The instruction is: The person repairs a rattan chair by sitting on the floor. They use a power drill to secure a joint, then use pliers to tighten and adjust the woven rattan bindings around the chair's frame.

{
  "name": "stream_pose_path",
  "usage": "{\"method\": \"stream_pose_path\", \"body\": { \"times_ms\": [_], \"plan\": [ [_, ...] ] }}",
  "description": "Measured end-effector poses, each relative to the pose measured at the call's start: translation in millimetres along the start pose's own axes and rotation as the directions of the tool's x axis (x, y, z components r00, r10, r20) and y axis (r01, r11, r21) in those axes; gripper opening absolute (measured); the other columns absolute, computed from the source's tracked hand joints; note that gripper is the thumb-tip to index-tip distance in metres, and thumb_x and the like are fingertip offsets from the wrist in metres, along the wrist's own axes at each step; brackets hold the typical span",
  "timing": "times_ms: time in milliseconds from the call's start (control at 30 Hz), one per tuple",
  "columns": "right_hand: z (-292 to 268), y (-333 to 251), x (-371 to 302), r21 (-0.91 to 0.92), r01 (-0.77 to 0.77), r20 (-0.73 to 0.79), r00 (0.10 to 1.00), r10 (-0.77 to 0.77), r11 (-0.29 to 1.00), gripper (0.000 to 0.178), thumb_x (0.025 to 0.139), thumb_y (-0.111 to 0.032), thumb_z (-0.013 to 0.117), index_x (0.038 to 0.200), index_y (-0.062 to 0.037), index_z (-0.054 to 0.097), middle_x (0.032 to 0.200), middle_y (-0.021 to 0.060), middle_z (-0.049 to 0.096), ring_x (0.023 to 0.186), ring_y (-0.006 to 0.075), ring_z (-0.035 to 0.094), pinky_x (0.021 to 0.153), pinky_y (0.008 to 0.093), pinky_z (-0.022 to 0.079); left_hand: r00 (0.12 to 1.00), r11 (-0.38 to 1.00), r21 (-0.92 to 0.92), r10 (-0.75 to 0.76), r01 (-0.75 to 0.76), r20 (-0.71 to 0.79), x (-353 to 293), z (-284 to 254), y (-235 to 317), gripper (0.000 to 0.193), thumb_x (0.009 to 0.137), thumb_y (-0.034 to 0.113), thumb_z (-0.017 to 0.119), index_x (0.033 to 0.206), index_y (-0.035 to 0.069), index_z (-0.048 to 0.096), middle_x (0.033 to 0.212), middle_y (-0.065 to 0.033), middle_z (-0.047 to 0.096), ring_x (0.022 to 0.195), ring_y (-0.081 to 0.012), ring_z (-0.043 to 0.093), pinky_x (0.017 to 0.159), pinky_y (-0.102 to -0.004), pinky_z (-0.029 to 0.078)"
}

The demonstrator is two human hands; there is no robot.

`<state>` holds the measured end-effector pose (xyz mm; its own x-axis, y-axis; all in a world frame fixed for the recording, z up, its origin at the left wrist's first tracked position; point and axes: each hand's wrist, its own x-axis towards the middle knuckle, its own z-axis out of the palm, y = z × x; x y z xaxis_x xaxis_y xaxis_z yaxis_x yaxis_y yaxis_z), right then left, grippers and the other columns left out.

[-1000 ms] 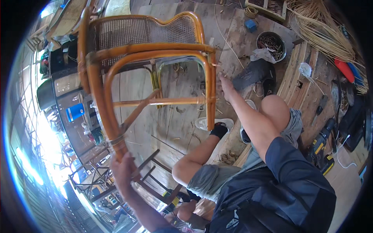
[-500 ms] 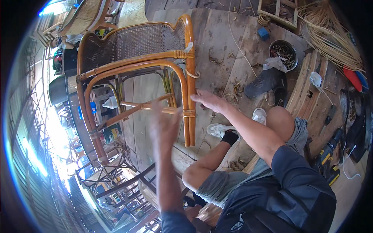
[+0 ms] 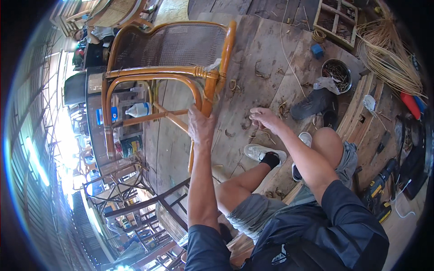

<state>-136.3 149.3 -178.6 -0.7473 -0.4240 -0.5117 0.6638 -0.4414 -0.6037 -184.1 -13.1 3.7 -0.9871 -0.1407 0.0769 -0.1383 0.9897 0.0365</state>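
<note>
A rattan chair [image 3: 156, 74] with an orange-brown pole frame and a dark woven cane panel stands tilted in front of me, left of centre. My left hand [image 3: 201, 126] is closed around its near pole, below the wrapped joint. White plastic [image 3: 214, 64] clings to that joint. Apart from the chair, to its right, my right hand [image 3: 266, 120] hangs over the floorboards with its fingers curled in. Whether something small is between them is hidden.
Right of my feet lie a metal bowl of small pieces [image 3: 337, 74], a blue block [image 3: 317, 51], a coil of cane strands [image 3: 384, 49] and a yellow-black power drill [image 3: 377, 185]. Cane scraps litter the wooden floor [image 3: 253, 49]. Dark chair frames [image 3: 153, 203] stand at lower left.
The chair has turned and shifted a little. My left hand has come onto its pole and gripped it. My right hand has drawn away from the chair to the right and curled its fingers.
</note>
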Motion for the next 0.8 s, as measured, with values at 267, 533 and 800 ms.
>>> {"method": "stream_pose_path", "body": {
  "times_ms": [267, 533, 800],
  "plan": [
    [15, -31, -19, 0.008, 0.274, 0.018, 0.962, -0.274, 0.962, 0.039, 0.089, -0.019, 0.056, 0.118, 0.0061, 0.051, 0.086, 0.0026, 0.059, 0.072, 0.0092, 0.055, 0.059, 0.0225, 0.043, 0.978, 0.994, -0.11, 0.04, -0.017, 0.206, -22, -53, -52, 0.049, 0.071, 0.02, 0.069, 0.11, 0.005, 0.043, 0.101, -0.0217, 0.059, 0.093, -0.0409, 0.059, 0.076, -0.0457, 0.047],
    [57, -99, -63, -0.395, 0.692, 0.055, 0.674, -0.736, 0.605, 0.03, 0.088, -0.011, 0.056, 0.116, -0.0018, 0.053, 0.095, 0.0087, 0.063, 0.082, 0.0186, 0.061, 0.073, 0.0288, 0.049, 0.95, 0.977, -0.211, 0.029, 0.039, 0.312, -44, -87, -69, 0.047, 0.071, 0.012, 0.068, 0.112, 0.002, 0.047, 0.096, -0.0176, 0.061, 0.088, -0.0293, 0.062, 0.078, -0.0376, 0.047],
    [106, -123, -72, -0.628, 0.75, 0.271, 0.462, -0.845, 0.208, 0.045, 0.08, -0.004, 0.059, 0.123, -0.0079, 0.05, 0.115, 0.0142, 0.057, 0.104, 0.0334, 0.057, 0.087, 0.0386, 0.049, 0.907, 0.972, -0.203, -0.022, 0.117, 0.42, -66, -120, -88, 0.049, 0.072, 0.012, 0.065, 0.117, 0.004, 0.047, 0.097, -0.0189, 0.06, 0.087, -0.0296, 0.061, 0.078, -0.0385, 0.047]
  ]
}}
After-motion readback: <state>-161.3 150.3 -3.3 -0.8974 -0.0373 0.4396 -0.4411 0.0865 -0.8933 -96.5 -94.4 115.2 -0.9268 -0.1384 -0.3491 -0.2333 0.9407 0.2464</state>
